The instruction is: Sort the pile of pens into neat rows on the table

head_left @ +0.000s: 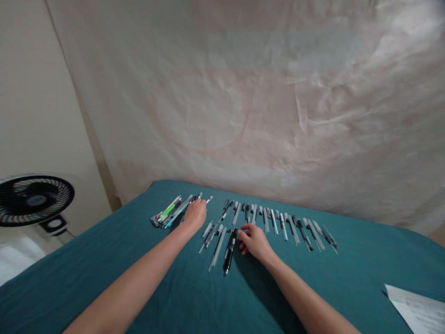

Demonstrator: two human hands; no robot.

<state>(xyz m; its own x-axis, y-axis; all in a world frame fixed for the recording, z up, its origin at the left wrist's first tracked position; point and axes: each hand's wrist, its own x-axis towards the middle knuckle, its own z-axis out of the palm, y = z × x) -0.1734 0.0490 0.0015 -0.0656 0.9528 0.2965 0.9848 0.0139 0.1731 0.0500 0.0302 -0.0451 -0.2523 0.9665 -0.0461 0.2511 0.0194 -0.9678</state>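
Many pens lie on a teal tablecloth point(181, 297). A far row of pens point(281, 223) runs from the middle to the right. A loose bunch with a green pen point(169, 211) lies at the left. My left hand point(195, 215) rests on that bunch, fingers curled over the pens. My right hand point(253, 241) has its fingers curled and its fingertips touch the top of a black pen point(230, 250). A few grey pens point(216, 241) lie between the hands.
A black fan point(34, 200) stands off the table at the left. A white printed sheet point(417, 308) lies at the table's near right corner. A crinkled pale sheet point(264, 102) hangs behind the table.
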